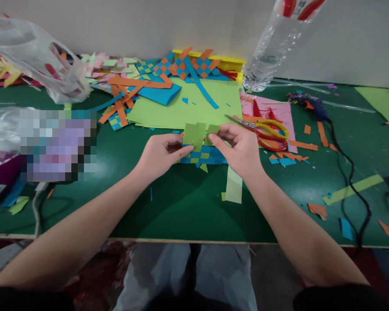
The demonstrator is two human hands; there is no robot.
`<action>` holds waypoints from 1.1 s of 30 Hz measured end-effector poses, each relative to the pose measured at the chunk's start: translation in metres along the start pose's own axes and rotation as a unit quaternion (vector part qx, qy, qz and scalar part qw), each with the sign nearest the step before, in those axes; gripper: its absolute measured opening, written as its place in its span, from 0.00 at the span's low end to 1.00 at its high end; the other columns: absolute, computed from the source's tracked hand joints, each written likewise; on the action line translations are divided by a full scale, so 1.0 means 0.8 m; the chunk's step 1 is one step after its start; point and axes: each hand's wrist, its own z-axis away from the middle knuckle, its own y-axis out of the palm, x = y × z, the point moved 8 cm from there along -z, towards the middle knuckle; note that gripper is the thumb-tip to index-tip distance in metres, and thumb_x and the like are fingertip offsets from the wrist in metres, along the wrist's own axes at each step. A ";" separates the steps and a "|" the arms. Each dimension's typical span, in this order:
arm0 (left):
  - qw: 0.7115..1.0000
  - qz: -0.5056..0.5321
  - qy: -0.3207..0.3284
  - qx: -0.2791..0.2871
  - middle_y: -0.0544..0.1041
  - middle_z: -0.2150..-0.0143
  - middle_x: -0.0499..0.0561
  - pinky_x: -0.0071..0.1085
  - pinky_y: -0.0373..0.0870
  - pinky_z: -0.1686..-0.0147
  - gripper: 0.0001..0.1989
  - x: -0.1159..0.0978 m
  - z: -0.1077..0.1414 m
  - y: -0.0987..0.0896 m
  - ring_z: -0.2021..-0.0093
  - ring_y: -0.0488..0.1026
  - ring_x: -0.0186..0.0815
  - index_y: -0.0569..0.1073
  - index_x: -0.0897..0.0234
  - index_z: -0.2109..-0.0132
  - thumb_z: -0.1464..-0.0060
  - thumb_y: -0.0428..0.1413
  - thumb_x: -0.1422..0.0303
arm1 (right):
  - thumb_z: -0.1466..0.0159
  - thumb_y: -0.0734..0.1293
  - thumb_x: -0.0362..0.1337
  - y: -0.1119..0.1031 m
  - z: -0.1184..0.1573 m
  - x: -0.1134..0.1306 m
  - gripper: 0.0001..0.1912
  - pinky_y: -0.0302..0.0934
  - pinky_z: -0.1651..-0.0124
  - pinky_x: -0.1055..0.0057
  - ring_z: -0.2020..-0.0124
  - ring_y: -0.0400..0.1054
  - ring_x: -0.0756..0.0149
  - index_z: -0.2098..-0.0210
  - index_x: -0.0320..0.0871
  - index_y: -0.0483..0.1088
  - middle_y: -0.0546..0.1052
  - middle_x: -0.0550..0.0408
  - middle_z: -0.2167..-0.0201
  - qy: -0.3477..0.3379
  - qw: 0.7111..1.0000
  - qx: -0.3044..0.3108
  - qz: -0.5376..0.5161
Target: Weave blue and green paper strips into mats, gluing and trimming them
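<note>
Between my hands is a piece of woven paper [205, 154] made of blue and light green strips, with green strip ends standing up from its far side. My left hand [164, 153] pinches its left part, the thumb lying over the weave. At the right, the thumb and forefinger of my right hand [238, 147] are closed on an upright green paper strip [212, 129]. A pale green strip [234, 185] lies on the table below my right hand. Scissors [262, 129] with yellow and red handles lie just beyond that hand.
Green paper sheets [155, 113] lie behind my hands, with finished orange and blue weaves [183, 67] by a yellow box [228, 64]. A water bottle [266, 60] stands at the back. On the right are a glue gun [316, 108], its cord and paper scraps; plastic bags [61, 82] are left.
</note>
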 end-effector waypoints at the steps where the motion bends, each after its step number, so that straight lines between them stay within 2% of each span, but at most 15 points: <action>1: 1.000 0.022 -0.006 0.004 0.81 0.68 0.51 0.28 0.74 0.69 0.12 0.001 0.001 0.002 0.69 0.77 0.35 0.80 0.66 0.63 0.49 0.63 0.61 | 0.42 0.72 0.47 0.000 0.001 0.001 0.14 0.72 0.57 0.66 0.64 0.76 0.64 0.64 0.42 0.73 0.80 0.54 0.69 -0.002 1.000 -0.002 -0.001; 4: 0.995 0.091 -0.026 0.014 0.83 0.60 0.53 0.33 0.77 0.61 0.17 0.003 0.002 0.006 0.62 0.79 0.39 0.80 0.66 0.57 0.52 0.65 0.61 | 0.43 0.73 0.46 -0.001 0.002 0.003 0.14 0.73 0.56 0.65 0.63 0.77 0.64 0.64 0.42 0.74 0.81 0.54 0.68 -0.007 1.000 -0.014 -0.001; 7: 0.994 0.107 -0.027 0.018 0.82 0.56 0.54 0.37 0.78 0.57 0.20 0.002 0.003 0.009 0.57 0.79 0.42 0.80 0.65 0.54 0.55 0.67 0.61 | 0.42 0.73 0.46 0.002 0.004 0.005 0.14 0.74 0.56 0.65 0.63 0.78 0.63 0.63 0.42 0.76 0.81 0.54 0.67 -0.019 1.000 -0.007 -0.002; 15: 1.000 0.002 -0.010 0.001 0.83 0.62 0.52 0.32 0.76 0.68 0.17 0.003 0.003 0.005 0.64 0.79 0.42 0.82 0.63 0.60 0.55 0.66 0.57 | 0.42 0.73 0.45 0.011 0.009 0.019 0.12 0.74 0.55 0.65 0.63 0.78 0.63 0.64 0.44 0.77 0.82 0.56 0.67 -0.048 0.999 0.012 -0.003; 22: 1.000 -0.016 0.007 0.005 0.84 0.61 0.52 0.33 0.77 0.63 0.16 0.002 0.004 0.006 0.59 0.80 0.43 0.83 0.62 0.59 0.53 0.65 0.58 | 0.41 0.72 0.41 0.014 0.012 0.021 0.09 0.75 0.57 0.66 0.63 0.79 0.63 0.63 0.44 0.77 0.82 0.56 0.65 -0.061 0.998 0.023 -0.002; 33: 0.999 -0.028 0.020 0.004 0.84 0.61 0.50 0.33 0.77 0.61 0.14 -0.002 0.004 0.007 0.59 0.80 0.43 0.82 0.63 0.60 0.53 0.65 0.61 | 0.41 0.72 0.39 0.016 0.013 0.021 0.08 0.75 0.56 0.66 0.63 0.79 0.64 0.63 0.44 0.77 0.82 0.57 0.66 -0.066 0.998 0.024 -0.001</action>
